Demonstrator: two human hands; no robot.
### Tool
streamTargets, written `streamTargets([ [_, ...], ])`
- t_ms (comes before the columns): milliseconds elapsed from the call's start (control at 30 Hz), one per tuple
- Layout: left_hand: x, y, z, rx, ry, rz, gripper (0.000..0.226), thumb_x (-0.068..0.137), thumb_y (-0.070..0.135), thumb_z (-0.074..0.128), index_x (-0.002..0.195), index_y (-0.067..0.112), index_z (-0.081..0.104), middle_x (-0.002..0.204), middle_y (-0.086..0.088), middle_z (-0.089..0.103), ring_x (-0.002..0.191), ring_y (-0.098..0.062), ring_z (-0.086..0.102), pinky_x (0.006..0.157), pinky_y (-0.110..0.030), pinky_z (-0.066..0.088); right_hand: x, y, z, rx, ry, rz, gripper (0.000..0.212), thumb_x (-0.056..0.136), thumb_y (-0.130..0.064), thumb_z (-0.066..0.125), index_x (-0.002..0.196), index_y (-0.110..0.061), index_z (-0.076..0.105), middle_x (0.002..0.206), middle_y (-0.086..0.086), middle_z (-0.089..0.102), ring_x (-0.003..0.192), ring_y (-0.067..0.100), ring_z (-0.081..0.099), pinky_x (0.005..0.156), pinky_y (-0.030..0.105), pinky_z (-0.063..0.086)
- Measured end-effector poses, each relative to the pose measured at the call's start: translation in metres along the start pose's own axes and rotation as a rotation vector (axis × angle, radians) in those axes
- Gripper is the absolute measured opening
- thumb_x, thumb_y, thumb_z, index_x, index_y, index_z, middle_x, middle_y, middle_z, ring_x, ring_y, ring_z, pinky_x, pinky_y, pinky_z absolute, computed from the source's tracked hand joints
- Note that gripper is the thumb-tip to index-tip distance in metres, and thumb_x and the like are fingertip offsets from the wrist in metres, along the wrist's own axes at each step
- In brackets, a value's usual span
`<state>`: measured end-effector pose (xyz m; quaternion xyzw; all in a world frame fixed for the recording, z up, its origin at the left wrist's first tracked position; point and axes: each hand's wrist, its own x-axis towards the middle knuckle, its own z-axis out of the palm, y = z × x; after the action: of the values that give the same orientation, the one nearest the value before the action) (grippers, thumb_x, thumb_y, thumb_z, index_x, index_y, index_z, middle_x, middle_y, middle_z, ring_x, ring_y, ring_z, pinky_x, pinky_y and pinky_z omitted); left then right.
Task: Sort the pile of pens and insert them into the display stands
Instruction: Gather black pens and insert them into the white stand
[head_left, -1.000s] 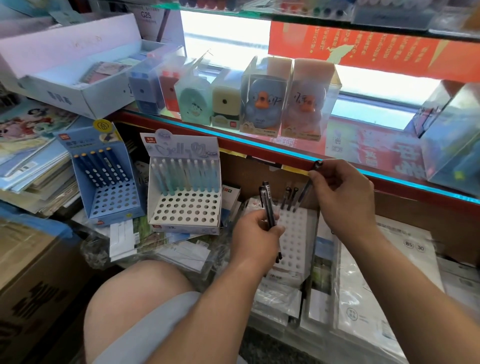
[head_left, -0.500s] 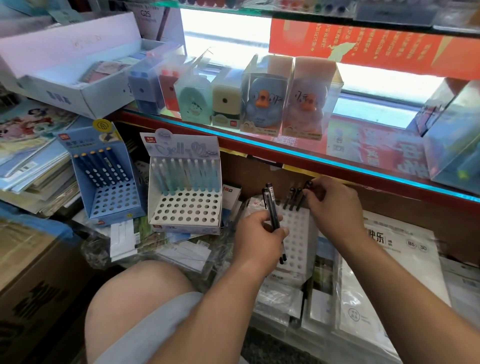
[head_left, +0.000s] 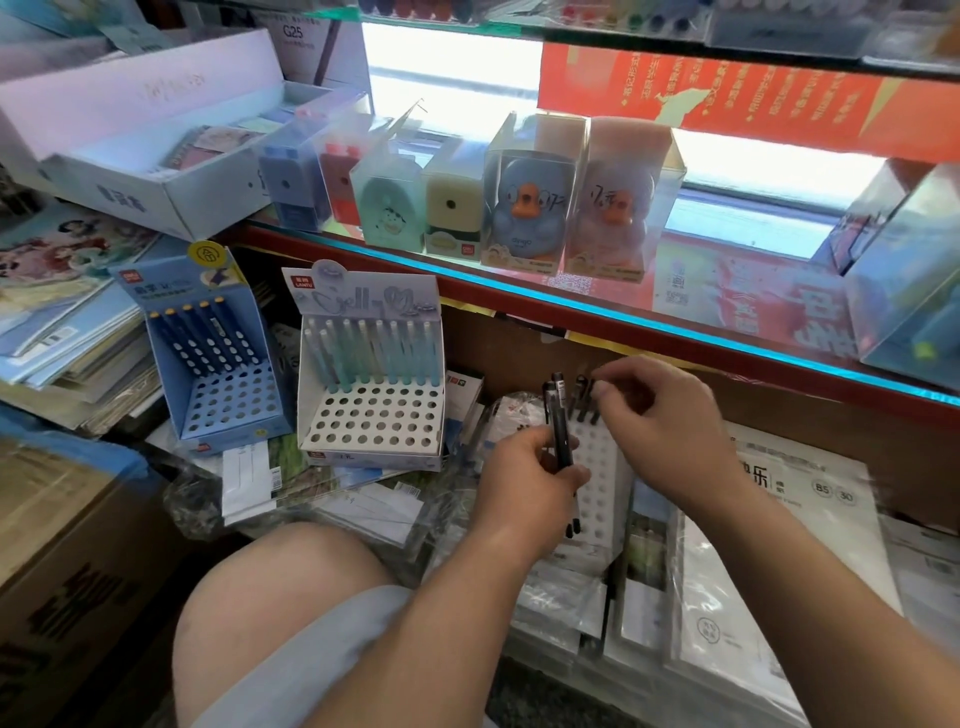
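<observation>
Here, black pens (head_left: 560, 431) sit in the left grip (head_left: 524, 483) (right grip (head_left: 660, 421) just beside).

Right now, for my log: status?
Left hand grips black plastic pens. Right hand at inserted pens in white perforated stand, grip unclear. No obstruction.

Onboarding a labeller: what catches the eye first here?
Centre: the left hand holds black pens; the right hand is at the inserted pens in the white holed stand. Above, a boxed blue duck and a boxed pink duck sit on the lit shelf.
</observation>
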<state>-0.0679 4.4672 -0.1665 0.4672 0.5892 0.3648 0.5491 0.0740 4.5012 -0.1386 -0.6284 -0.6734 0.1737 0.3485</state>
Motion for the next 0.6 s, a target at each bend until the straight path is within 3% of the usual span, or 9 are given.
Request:
streamTargets([
  [100,-0.002,0.0,0.002,0.042,-0.05,0.046,0.018,0.093,0.013,0.071,0.101,0.029,0.068,0.083,0.002,0.067,0.076,-0.018,0.066,0.075,-0.041,0.06,-0.006,-0.012,-0.005,0.201,-0.203,-0.021,0.018,0.095,-0.025,0.069,0.11,-0.033,0.066,0.085,-0.014,0.07,0.081,0.002,0.068,0.069,0.014,0.054],
  [233,-0.003,0.0,0.001,0.047,-0.057,0.072,0.022,0.092,0.011,0.072,0.101,0.032,0.07,0.071,0.009,0.056,0.069,-0.013,0.056,0.073,-0.042,0.059,-0.005,-0.011,-0.01,0.26,-0.185,-0.008,0.015,0.091,-0.02,0.074,0.099,-0.031,0.067,0.082,-0.009,0.071,0.077,0.008,0.07,0.064,0.019,0.057],
  [300,-0.003,0.001,0.001,0.031,-0.039,0.064,0.021,0.092,0.012,0.072,0.102,0.03,0.069,0.073,0.01,0.058,0.07,-0.012,0.059,0.073,-0.037,0.059,-0.004,-0.01,-0.011,0.282,-0.12,0.004,0.015,0.091,-0.017,0.074,0.097,-0.029,0.067,0.081,-0.007,0.07,0.077,0.01,0.069,0.065,0.022,0.059],
  [400,-0.002,0.001,-0.001,0.025,0.054,0.06,0.019,0.092,0.015,0.073,0.106,0.026,0.066,0.081,0.009,0.062,0.081,-0.012,0.065,0.081,-0.038,0.061,-0.001,-0.006,-0.015,0.255,0.119,0.05,0.014,0.093,-0.017,0.071,0.097,-0.028,0.065,0.085,-0.011,0.067,0.08,0.003,0.066,0.067,0.011,0.054],
  [500,-0.002,0.001,-0.004,0.034,0.12,0.082,0.017,0.092,0.016,0.073,0.104,0.024,0.064,0.077,0.01,0.057,0.072,-0.006,0.059,0.066,-0.024,0.053,0.003,0.003,-0.016,0.098,0.293,0.075,0.011,0.095,-0.024,0.07,0.105,-0.026,0.066,0.088,-0.017,0.065,0.081,-0.002,0.063,0.072,0.011,0.047],
  [600,-0.002,0.0,-0.005,0.032,0.145,0.081,0.017,0.092,0.015,0.073,0.101,0.025,0.063,0.079,0.011,0.059,0.073,-0.003,0.06,0.061,-0.016,0.043,0.004,0.01,-0.01,0.01,0.313,0.068,0.018,0.096,-0.024,0.068,0.113,-0.018,0.069,0.092,-0.013,0.065,0.082,0.001,0.061,0.075,0.01,0.041],
])
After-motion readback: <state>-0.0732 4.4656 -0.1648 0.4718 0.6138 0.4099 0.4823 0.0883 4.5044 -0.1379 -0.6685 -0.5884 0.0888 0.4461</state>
